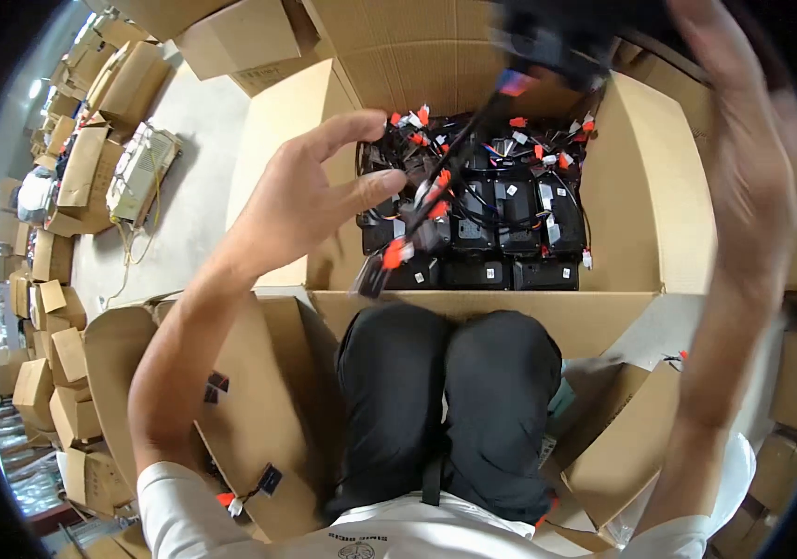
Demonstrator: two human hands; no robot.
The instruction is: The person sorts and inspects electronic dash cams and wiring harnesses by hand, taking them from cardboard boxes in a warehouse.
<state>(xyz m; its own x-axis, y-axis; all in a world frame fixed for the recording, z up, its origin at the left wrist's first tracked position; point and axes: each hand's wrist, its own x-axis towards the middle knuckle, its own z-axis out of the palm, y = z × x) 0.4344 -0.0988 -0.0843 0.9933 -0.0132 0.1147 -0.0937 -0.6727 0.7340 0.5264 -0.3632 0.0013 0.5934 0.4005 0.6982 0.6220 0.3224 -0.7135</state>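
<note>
My right hand is raised at the upper right, smeared by motion. It grips a black boxy device at the top edge, its fingertips partly out of view. From the device a black cable with red and white connectors slants down across the carton's contents. My left hand hovers over the carton's left side, thumb and forefinger spread, with nothing visible in it; its other fingers are hidden. Below lie several black wired boxes in rows, with loose wires and red and white plugs on top.
The open cardboard carton stands before my knees, flaps folded out. Other open cartons flank my legs, a left one with small black connector pieces on it. A beige appliance-like unit and stacked boxes stand farther left.
</note>
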